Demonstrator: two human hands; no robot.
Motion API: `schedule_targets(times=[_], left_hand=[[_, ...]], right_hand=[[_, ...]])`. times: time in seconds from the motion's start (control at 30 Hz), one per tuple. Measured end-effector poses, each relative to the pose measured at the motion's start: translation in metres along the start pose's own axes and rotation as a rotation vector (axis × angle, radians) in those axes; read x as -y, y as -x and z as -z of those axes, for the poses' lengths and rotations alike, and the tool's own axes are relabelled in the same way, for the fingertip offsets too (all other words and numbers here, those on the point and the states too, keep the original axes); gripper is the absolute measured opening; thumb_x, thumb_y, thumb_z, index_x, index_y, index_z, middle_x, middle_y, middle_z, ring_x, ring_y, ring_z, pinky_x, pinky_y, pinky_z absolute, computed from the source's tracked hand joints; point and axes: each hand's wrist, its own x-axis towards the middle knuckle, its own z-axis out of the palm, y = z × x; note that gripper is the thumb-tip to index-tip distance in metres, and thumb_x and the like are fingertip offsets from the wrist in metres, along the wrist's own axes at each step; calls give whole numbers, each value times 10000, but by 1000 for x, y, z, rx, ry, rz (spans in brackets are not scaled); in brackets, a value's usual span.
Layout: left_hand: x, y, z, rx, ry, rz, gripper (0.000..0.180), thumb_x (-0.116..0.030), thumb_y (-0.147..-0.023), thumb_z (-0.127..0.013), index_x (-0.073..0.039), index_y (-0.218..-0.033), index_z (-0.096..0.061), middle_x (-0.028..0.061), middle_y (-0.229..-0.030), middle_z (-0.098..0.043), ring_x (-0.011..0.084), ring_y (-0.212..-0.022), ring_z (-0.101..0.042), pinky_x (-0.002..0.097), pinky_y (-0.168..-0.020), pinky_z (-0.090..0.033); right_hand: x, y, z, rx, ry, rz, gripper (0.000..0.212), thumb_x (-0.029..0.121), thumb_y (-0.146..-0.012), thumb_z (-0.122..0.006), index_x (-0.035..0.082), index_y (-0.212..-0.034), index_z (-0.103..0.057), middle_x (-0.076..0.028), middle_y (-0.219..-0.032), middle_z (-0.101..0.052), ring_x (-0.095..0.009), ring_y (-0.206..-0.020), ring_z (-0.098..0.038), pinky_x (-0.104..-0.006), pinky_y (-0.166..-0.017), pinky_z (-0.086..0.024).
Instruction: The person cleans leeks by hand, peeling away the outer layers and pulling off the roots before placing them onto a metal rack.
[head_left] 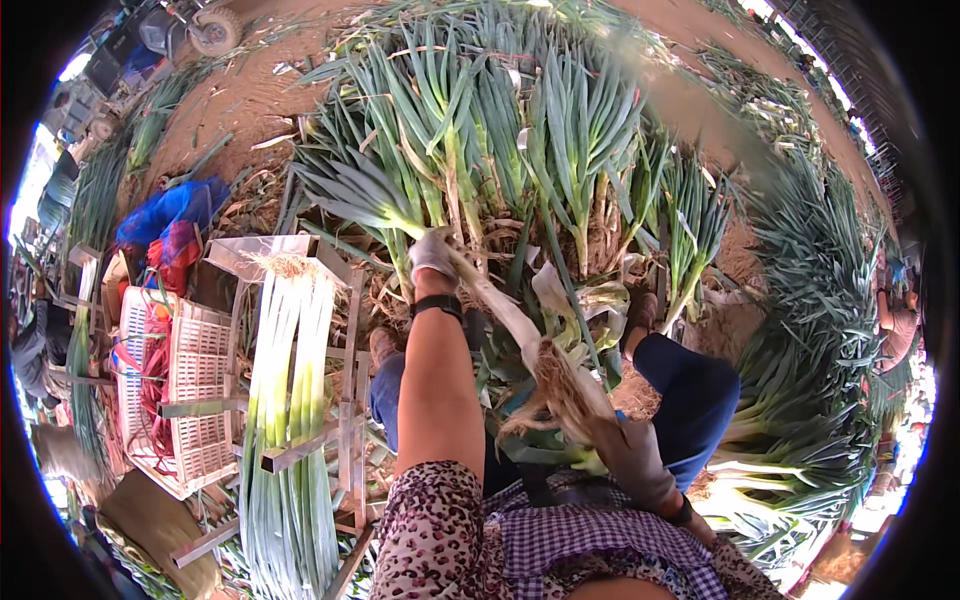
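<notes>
A long leek (500,308) lies slantwise across my lap, green leaves to the far left and roots toward me. My gloved left hand (433,252) is closed round its stalk just below the leaves. At the near end, my gloved right hand (635,462) is closed at the brownish root end, where dry outer skin (568,385) hangs loose; the motion smears its fingers a little. Left of my arm, a bundle of trimmed leeks (290,360) with white stalks rests in a metal rack (355,400), roots against its plate.
Untrimmed leeks (440,110) stand in a thick heap in front of me. Another long pile (810,300) curves along the right. A pale plastic crate (200,390) with red ties stands left of the rack, near a blue bag (175,212). Peeled leaves (560,300) litter the ground between my feet.
</notes>
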Motion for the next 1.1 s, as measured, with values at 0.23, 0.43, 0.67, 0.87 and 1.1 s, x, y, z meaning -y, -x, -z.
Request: schedule_targets(times=[0.23,0.43,0.67,0.87,1.1], left_hand=[[-47,6,3,-97,-85,-180,82,-120,-812,-633,-62,-859,-600,29,-640,-509,181,-504,-479,336,-468,-451],[-47,96,-40,36,-60,-474,173,-117,-791,-695,-30,-902,-596,37,-690,-530,158,-525,-484,312,-441,-451],[-70,158,-17,905,342,-437,361,-411,-916,-535,-81,-1057,-572,58,-892,-640,233,-911,-604,477,-933,-434],[-74,136,2,927,390,-420,215,-173,-960,-484,-52,-1130,-537,96,-997,-632,254,-971,-605,502,-959,-433],[-26,137,-10,865,586,-307,352,-138,-916,-569,-6,-1225,-464,115,-1039,-619,237,-959,-608,354,-864,-498]], right_hand=[[-6,-21,32,-154,-403,-131,263,202,-911,-587,-29,-798,-644,6,-594,-552,-46,-602,-501,-256,-514,-408],[-13,-151,-2,-179,318,441,726,329,-733,-765,-26,-1284,-453,-208,-1192,-562,-341,-1064,-573,-401,-930,-445],[42,-127,-46,145,24,256,666,268,-783,-722,84,-1348,-422,-138,-1022,-638,-282,-887,-631,-349,-793,-489],[30,-156,-40,153,95,422,656,239,-797,-714,51,-1347,-408,-170,-1197,-551,-266,-1062,-560,-353,-903,-446],[152,-177,-109,-311,165,1039,605,310,-829,-654,30,-1313,-422,-224,-1336,-413,-384,-1257,-386,-458,-1058,-312]])
